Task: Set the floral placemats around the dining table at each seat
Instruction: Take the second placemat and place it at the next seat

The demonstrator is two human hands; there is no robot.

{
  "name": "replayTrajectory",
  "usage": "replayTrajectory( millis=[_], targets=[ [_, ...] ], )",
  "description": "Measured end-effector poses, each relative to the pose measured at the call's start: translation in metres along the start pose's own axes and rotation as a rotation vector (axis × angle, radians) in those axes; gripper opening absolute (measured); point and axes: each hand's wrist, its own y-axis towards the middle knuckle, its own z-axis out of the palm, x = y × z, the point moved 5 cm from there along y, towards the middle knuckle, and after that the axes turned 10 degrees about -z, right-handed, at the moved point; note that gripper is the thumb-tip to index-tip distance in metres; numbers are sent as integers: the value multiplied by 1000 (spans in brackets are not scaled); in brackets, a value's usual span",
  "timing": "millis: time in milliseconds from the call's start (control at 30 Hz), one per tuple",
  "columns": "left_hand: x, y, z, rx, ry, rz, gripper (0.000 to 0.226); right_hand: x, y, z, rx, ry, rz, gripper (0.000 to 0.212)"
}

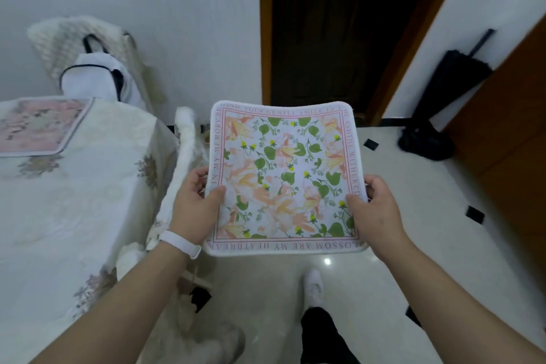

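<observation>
Right of the dining table (74,201), over the floor (419,186), the floral placemat (283,177) is held level, its side edges pinched by the left hand (195,207) and right hand (375,210); it is best laid square to the table's edge.

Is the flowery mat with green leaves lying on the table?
No, the left hand and the right hand hold the flowery mat by its sides, up over the floor beside the table.

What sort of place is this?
Likely a home dining area: a cloth-covered table with a pink placemat already laid on it, a fluffy-covered chair beside it, and a wooden-framed doorway.
</observation>
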Motion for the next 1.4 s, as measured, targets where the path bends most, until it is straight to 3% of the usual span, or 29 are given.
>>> replayTrajectory(
  millis=[333, 567, 900, 1400],
  targets=[
    [-37, 114, 3, -297, 38, -79, 28, 15, 190, 89, 304, 75, -64, 26],
    [-52, 141, -27, -521, 39, -106, 29, 52, 265, 171, 551, 57, -145, 24],
    [-5, 125, -127, -819, -93, -231, 25, 102, 256, 315, 871, 42, -248, 25],
    [65, 113, -259, -1014, -226, -308, 28, 163, 190, 492, 1081, -119, -415, 26]
  ],
)
